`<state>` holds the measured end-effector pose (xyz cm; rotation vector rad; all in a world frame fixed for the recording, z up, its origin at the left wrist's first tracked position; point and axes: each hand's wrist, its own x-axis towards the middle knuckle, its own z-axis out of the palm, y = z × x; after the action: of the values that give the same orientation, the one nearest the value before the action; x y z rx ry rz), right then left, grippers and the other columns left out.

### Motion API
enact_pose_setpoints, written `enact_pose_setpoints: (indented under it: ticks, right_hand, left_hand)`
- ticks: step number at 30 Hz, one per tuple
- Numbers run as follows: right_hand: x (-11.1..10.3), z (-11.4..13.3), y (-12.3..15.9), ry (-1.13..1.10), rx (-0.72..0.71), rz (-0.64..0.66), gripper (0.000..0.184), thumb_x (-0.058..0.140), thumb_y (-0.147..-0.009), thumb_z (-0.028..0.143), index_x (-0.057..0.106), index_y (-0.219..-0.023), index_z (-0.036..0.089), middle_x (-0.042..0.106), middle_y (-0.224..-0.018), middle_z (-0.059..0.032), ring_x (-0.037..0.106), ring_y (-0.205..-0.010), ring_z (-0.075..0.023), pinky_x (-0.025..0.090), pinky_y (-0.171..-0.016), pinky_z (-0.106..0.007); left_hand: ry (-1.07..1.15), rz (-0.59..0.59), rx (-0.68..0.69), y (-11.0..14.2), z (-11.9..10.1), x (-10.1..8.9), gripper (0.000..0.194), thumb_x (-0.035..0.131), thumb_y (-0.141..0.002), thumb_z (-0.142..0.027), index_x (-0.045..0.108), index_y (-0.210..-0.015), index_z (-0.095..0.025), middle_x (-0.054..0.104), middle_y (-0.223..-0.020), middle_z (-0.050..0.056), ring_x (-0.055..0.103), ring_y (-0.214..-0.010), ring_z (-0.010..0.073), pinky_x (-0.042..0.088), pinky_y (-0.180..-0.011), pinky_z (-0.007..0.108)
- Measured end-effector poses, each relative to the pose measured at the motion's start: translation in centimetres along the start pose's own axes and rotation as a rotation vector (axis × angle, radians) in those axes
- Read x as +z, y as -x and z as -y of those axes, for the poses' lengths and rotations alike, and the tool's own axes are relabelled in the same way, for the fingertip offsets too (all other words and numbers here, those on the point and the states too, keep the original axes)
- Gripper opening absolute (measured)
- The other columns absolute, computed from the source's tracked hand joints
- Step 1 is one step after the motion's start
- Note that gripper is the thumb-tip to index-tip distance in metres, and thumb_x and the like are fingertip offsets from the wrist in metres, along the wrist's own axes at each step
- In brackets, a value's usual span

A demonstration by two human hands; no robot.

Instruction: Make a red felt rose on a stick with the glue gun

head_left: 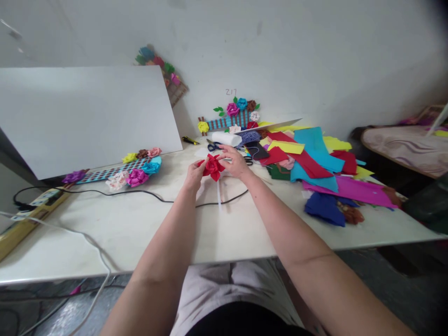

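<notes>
A red paper flower (pixel 213 166) is held up over the middle of the table, its pointed petals spread. My left hand (pixel 194 174) is closed on the flower's left edge. On the other side, my right hand (pixel 234 162) pinches at the right petals with thumb and fingers, the upper fingers raised. A thin pale strip (pixel 219 193) hangs below the flower. Just behind my hands lie dark-handled scissors (pixel 212 146) and a white roll (pixel 227 139). More dark scissor handles (pixel 248 160) show beside my right wrist.
Coloured crepe paper sheets (pixel 317 149) pile up at the right. Flower-decorated woven pieces lie left (pixel 115 172) and lean on the wall (pixel 229 120). A black cable (pixel 161 199) crosses the table to a power strip (pixel 35 210). A white board (pixel 87 116) stands at left; a yellow cutter (pixel 190 140) lies nearby.
</notes>
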<state>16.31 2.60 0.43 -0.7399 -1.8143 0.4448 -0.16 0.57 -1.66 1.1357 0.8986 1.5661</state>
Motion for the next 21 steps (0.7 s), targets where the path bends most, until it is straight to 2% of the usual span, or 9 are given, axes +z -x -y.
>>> enact_pose_setpoints:
  ticks: [6, 14, 17, 21]
  right_hand:
    - [0.5, -0.5, 0.0, -0.005, 0.033, 0.012, 0.01, 0.064, -0.072, 0.015, 0.07, -0.068, 0.023, 0.064, -0.126, -0.0065, 0.057, -0.119, -0.0229, 0.041, -0.108, -0.044]
    - [0.5, -0.5, -0.1, -0.022, 0.03, 0.011, 0.01, 0.064, -0.074, 0.022, 0.065, -0.064, 0.022, 0.067, -0.118, -0.008, 0.06, -0.113, -0.0229, 0.042, -0.105, -0.043]
    - [0.4, -0.7, -0.3, -0.078, 0.072, -0.064, 0.012, 0.065, -0.074, 0.026, 0.064, -0.063, 0.021, 0.067, -0.114, -0.0086, 0.062, -0.107, -0.0227, 0.045, -0.1, -0.042]
    - [-0.1, -1.1, -0.5, -0.161, 0.167, -0.27, 0.011, 0.064, -0.073, 0.029, 0.064, -0.065, 0.02, 0.069, -0.107, -0.0066, 0.063, -0.1, -0.0206, 0.047, -0.097, -0.039]
  left_hand:
    - [-0.03, 0.02, -0.004, -0.1, 0.0, 0.1, 0.051, 0.083, -0.049, -0.059, 0.066, -0.068, -0.014, 0.064, -0.063, 0.002, 0.057, -0.059, 0.013, 0.047, -0.063, 0.025]
    - [-0.043, 0.045, 0.006, 0.0, 0.0, 0.0, 0.05, 0.083, -0.052, -0.058, 0.065, -0.067, -0.014, 0.062, -0.061, 0.001, 0.054, -0.056, 0.0109, 0.044, -0.06, 0.023]
    - [-0.042, 0.034, 0.005, -0.1, 0.1, -0.1, 0.049, 0.083, -0.052, -0.058, 0.066, -0.068, -0.014, 0.061, -0.061, 0.001, 0.055, -0.057, 0.0114, 0.044, -0.061, 0.024]
    - [-0.07, 0.012, -0.003, -0.3, 0.5, -0.3, 0.048, 0.081, -0.055, -0.058, 0.066, -0.068, -0.014, 0.062, -0.061, 0.001, 0.054, -0.057, 0.0114, 0.042, -0.059, 0.023]
